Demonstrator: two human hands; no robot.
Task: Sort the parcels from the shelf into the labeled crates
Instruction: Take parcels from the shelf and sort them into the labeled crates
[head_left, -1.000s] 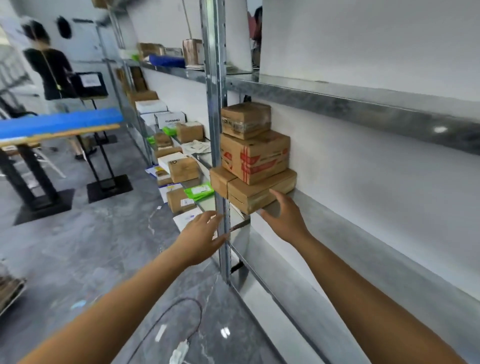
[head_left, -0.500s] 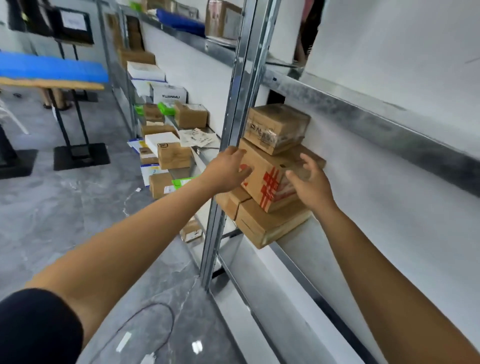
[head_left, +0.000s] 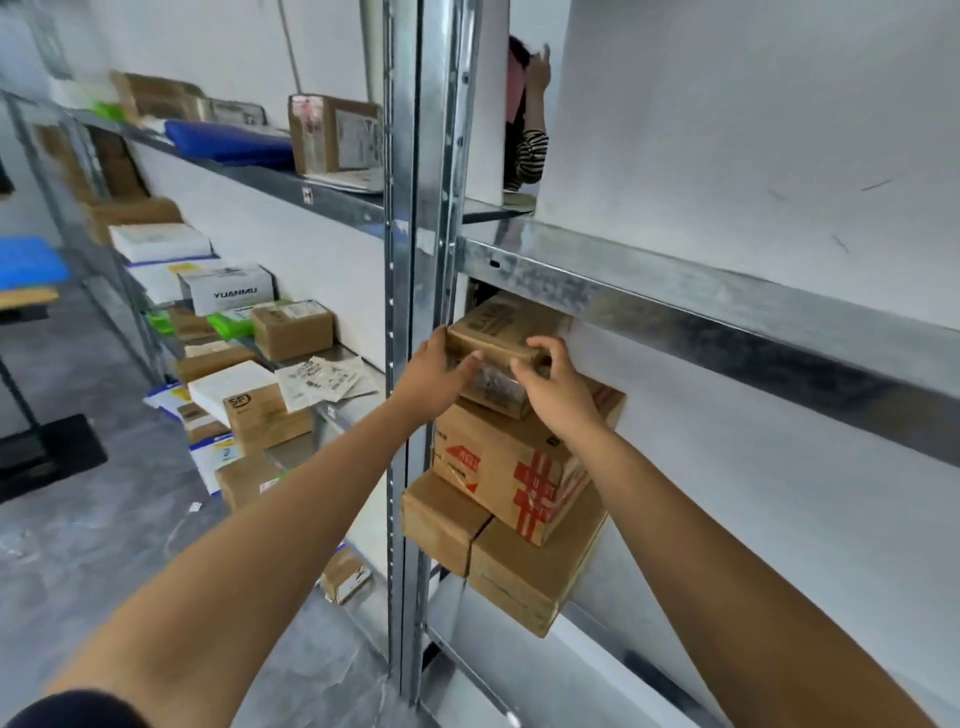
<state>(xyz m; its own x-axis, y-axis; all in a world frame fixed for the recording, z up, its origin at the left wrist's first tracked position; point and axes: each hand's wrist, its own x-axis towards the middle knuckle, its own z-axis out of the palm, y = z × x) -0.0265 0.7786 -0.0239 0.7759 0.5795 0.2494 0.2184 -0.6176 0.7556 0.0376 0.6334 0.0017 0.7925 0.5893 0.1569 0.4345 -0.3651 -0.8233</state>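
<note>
A small brown cardboard parcel (head_left: 498, 332) tops a stack on the metal shelf (head_left: 675, 296). My left hand (head_left: 434, 376) grips its left end, thumb on the front face. My right hand (head_left: 553, 384) holds its right front corner with curled fingers. Under it sits a larger box with red tape (head_left: 519, 467). That box rests on two plain brown boxes: a small one (head_left: 441, 519) on the left and a flat one (head_left: 530, 577) on the right. No crates are in view.
A steel upright post (head_left: 415, 260) stands just left of the stack. Further left the shelves carry several parcels, a white YUANMU box (head_left: 228, 293) and loose papers (head_left: 322, 376). A person in a striped sleeve (head_left: 527, 130) stands behind the shelving. Grey floor lies at the left.
Both hands rose from the red-taped box to the small top parcel and took hold of it. The camera has moved closer to the stack.
</note>
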